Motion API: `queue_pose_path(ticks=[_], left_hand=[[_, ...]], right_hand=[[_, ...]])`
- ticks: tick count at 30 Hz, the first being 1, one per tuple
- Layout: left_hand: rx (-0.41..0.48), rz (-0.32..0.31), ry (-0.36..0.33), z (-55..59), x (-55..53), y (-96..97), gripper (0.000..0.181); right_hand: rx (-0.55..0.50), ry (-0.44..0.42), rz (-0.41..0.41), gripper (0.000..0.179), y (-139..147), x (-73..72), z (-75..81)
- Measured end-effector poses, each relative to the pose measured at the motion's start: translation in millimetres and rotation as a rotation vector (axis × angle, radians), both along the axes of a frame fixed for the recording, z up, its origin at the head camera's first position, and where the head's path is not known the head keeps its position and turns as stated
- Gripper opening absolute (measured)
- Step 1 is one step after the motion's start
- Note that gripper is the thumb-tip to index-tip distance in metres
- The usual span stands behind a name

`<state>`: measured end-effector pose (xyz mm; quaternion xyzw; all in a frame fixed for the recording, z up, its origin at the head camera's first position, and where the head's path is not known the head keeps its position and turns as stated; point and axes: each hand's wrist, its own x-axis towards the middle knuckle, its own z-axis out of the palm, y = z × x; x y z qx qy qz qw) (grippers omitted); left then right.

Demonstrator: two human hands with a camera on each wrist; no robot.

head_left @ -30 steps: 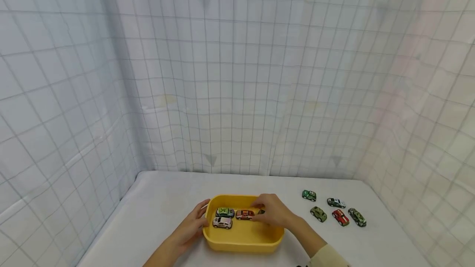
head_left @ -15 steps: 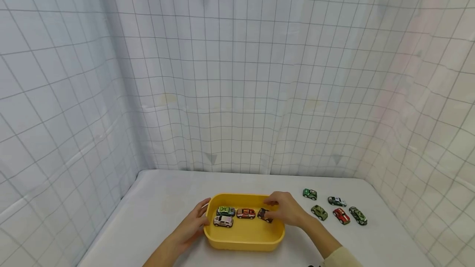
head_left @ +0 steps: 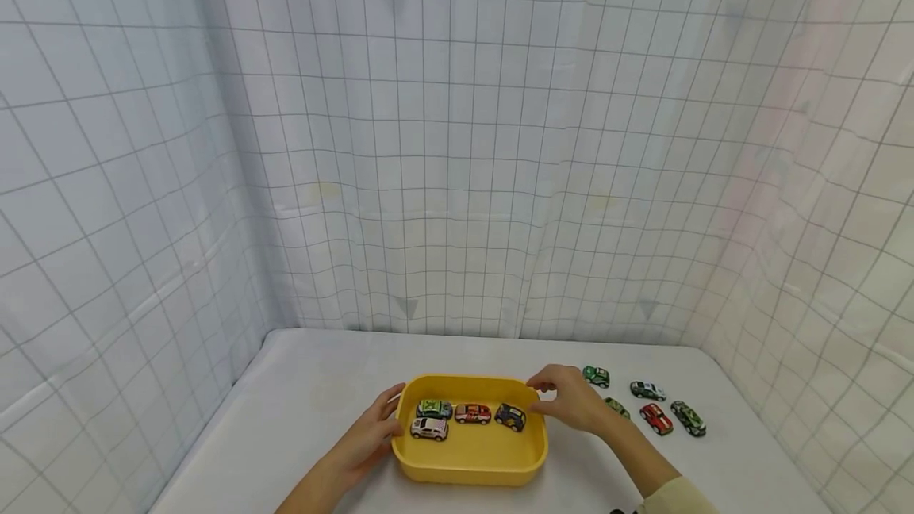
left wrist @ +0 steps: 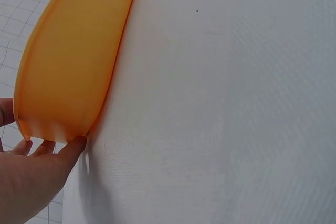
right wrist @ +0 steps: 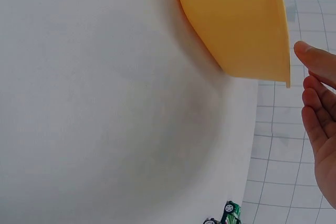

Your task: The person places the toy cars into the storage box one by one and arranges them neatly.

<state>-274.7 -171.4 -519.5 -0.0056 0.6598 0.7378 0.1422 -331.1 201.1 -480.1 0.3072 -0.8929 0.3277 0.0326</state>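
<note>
A yellow plastic bin [head_left: 471, 476] sits on the white table in the head view. Its left end is held by my left hand [head_left: 367, 439]; in the left wrist view, fingertips [left wrist: 77, 142] of that hand press the outside of the bin's end wall. Inside the bin lie a green toy car [head_left: 434, 408], a white toy car [head_left: 429, 429], a red toy car [head_left: 473, 414] and a dark blue toy car [head_left: 510, 417]. Over the right rim hovers my right hand [head_left: 574, 403], fingers loosely bent and holding nothing. The right wrist view shows this hand [right wrist: 323, 114] apart from the bin.
Right of the bin several more toy cars lie on the table, among them a green one [head_left: 596, 376], a green-and-white one [head_left: 647, 391], a red one [head_left: 656, 419] and a camouflage-patterned one [head_left: 689, 419]. Grid-patterned white curtains [head_left: 457, 181] enclose the table's back and sides.
My right hand has let go of the dark blue toy car inside the bin and drawn back rightward to the rim. The left hand stays at the left end.
</note>
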Motion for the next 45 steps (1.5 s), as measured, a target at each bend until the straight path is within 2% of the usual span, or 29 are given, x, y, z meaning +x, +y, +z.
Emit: queue_pose_path(ticks=[15, 25, 31, 36, 42, 45], left_hand=[[-0.01, 0.004, 0.0, -0.6, -0.3, 0.9, 0.085], [0.013, -0.008, 0.01, -4.9, -0.5, 0.6, 0.086], [0.024, -0.004, 0.013, -4.5, -0.8, 1.2, 0.087], [0.02, -0.012, 0.007, -3.7, -0.3, 0.0, 0.087], [0.011, -0.016, 0.014, -2.3, -0.8, 0.2, 0.086], [0.013, -0.011, 0.013, -1.9, -1.0, 0.5, 0.086]], right_hand=[[0.042, 0.078, -0.09, 0.026, 39.1, 1.9, 2.1], [0.011, 0.065, -0.151, 0.026, 75.7, 5.1, -2.4], [-0.015, 0.086, -0.168, 0.026, 94.3, 7.9, 1.3], [-0.022, 0.073, -0.236, 0.028, 110.7, 11.7, 1.2], [-0.02, 0.114, -0.309, 0.03, 130.1, 12.8, -2.9], [-0.016, 0.107, -0.341, 0.029, 139.9, 11.8, -5.0]])
